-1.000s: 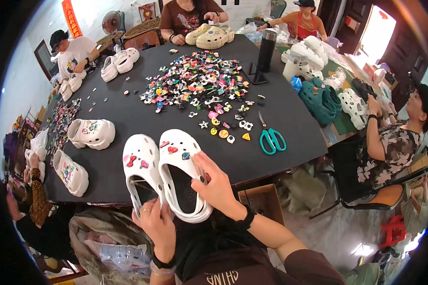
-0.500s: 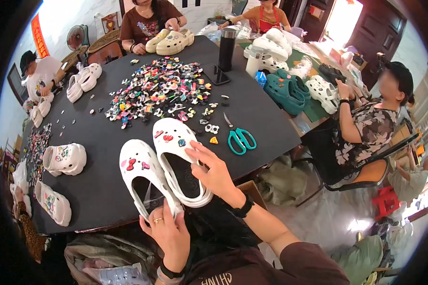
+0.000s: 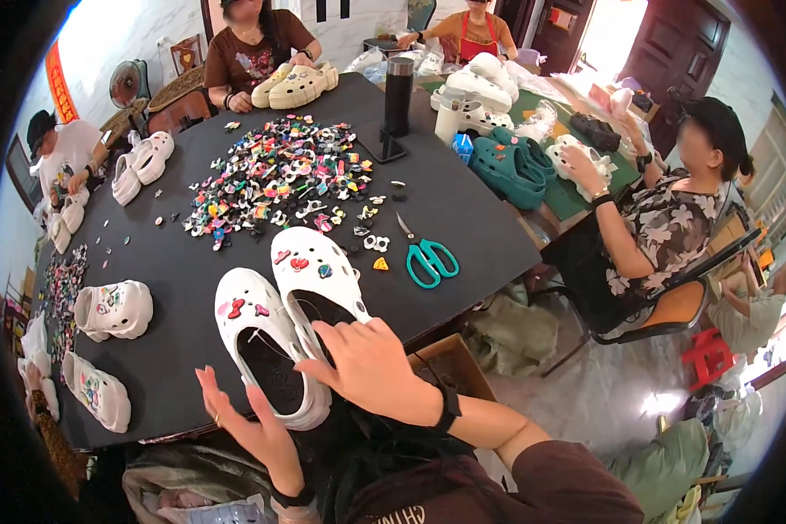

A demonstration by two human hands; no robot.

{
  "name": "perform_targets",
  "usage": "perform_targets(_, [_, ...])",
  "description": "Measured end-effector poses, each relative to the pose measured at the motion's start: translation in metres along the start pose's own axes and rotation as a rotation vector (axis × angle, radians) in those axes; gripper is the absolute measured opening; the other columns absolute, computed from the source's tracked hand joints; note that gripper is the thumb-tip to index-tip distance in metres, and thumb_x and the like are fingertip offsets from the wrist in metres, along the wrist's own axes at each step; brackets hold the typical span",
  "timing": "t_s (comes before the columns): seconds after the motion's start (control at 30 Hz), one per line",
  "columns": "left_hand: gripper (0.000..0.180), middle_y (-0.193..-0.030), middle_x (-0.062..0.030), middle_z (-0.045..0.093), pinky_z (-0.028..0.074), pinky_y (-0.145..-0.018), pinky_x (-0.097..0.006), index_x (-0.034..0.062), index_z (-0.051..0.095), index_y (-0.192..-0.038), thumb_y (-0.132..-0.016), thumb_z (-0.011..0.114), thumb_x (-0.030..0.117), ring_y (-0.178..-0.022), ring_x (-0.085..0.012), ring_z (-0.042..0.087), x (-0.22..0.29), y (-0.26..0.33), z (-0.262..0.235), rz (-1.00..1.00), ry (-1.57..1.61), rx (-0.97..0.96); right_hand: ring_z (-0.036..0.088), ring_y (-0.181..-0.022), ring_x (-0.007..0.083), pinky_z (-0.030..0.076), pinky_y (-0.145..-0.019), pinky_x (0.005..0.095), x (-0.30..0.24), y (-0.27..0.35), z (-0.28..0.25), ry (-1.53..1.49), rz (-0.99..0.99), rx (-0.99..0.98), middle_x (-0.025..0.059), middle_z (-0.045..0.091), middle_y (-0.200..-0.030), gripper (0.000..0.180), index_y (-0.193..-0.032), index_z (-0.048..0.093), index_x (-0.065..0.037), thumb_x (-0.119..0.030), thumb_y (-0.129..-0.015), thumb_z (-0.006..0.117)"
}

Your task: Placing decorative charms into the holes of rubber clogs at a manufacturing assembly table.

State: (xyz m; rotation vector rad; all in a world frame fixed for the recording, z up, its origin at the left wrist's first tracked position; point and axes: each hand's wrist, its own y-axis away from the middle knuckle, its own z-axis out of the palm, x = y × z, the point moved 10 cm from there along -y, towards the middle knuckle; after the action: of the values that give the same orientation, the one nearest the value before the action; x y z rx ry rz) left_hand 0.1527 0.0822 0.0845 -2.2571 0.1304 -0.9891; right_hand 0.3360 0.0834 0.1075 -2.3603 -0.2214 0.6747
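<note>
A pair of white clogs sits side by side in front of me, toes on the black table and heels toward my lap. Red and pink charms decorate the toe of the left clog point(image 3: 236, 306); the right clog point(image 3: 314, 253) carries red and dark blue ones. A thin pale strand shows at their openings. My left hand point(image 3: 258, 428) is open beside the left clog's heel, fingers spread, holding nothing. Above the right clog's heel, my right hand point(image 3: 371, 367) has its thumb and forefinger apart with nothing visible between them; its other fingers are bent and partly hidden.
Beyond the clogs lies a heap of colourful shoe charms point(image 3: 279, 175). Teal-handled scissors point(image 3: 430, 262) lie to the right, near a phone point(image 3: 382, 146) and a black tumbler point(image 3: 398, 96). More decorated white clogs point(image 3: 113, 310) stand at left. Several people work around the tables; one point(image 3: 672, 210) sits at right.
Both hands have come off their earlier holds on the clogs. My left hand has moved left and spread; my right hand has shifted down and toward the left. The view has shifted slightly.
</note>
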Motion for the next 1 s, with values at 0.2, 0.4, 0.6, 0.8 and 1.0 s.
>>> perform_targets(0.2, [0.052,-0.143,-0.0135,0.024,0.018,-0.106,-0.035,0.0019,0.025,-0.139,-0.09,0.042,0.01,-0.132,-0.0236,0.024,-0.053,0.023,0.055,-0.417,0.636,-0.197,0.054,-0.042,0.0249,0.043,-0.045,0.0344,0.001,0.007,0.069,0.08,0.165,-0.428,0.0118,0.055,-0.053,0.088,-0.125,0.034,0.013,-0.055,-0.075,0.057])
perform_targets(0.4, [0.072,-0.143,-0.0148,0.025,0.015,-0.107,-0.037,0.0028,0.024,-0.14,-0.069,0.038,-0.001,-0.133,-0.0259,0.022,-0.048,0.031,0.045,-0.318,0.533,-0.159,0.056,-0.042,0.0285,0.044,-0.04,0.037,0.002,0.001,0.071,0.006,0.162,-0.439,0.014,0.056,-0.052,0.078,-0.128,0.03,0.014,-0.032,-0.073,0.06])
perform_targets(0.6, [0.079,-0.144,-0.0197,0.021,0.01,-0.108,-0.041,-0.0002,0.023,-0.139,-0.061,0.04,0.0,-0.135,-0.0317,0.018,-0.005,0.026,0.035,-0.1,0.308,-0.166,0.056,-0.045,0.0287,0.042,-0.042,0.0356,0.008,0.006,0.069,-0.008,0.129,-0.392,0.012,0.056,-0.052,0.072,-0.128,0.035,0.007,-0.026,-0.071,0.063])
perform_targets(0.8, [0.068,-0.143,-0.0286,0.012,0.013,-0.106,-0.051,-0.0055,0.017,-0.138,-0.086,0.044,0.029,-0.132,-0.0436,0.013,0.024,0.065,0.015,0.215,0.209,-0.179,0.057,-0.054,0.0265,0.041,-0.05,0.0352,0.013,0.054,0.035,-0.168,0.047,-0.122,0.0082,0.057,-0.061,0.077,-0.132,0.034,-0.001,-0.025,-0.067,0.067])
perform_targets(1.0, [0.066,-0.14,-0.0294,0.017,0.017,-0.106,-0.048,-0.0105,0.012,-0.136,-0.091,0.034,0.032,-0.13,-0.0412,0.021,0.027,0.075,0.014,0.381,0.388,-0.191,0.058,-0.061,0.029,0.046,-0.057,0.0333,0.116,0.137,0.004,-0.286,0.377,0.126,0.0065,0.059,-0.066,0.052,-0.108,0.059,-0.007,-0.028,-0.062,0.072])
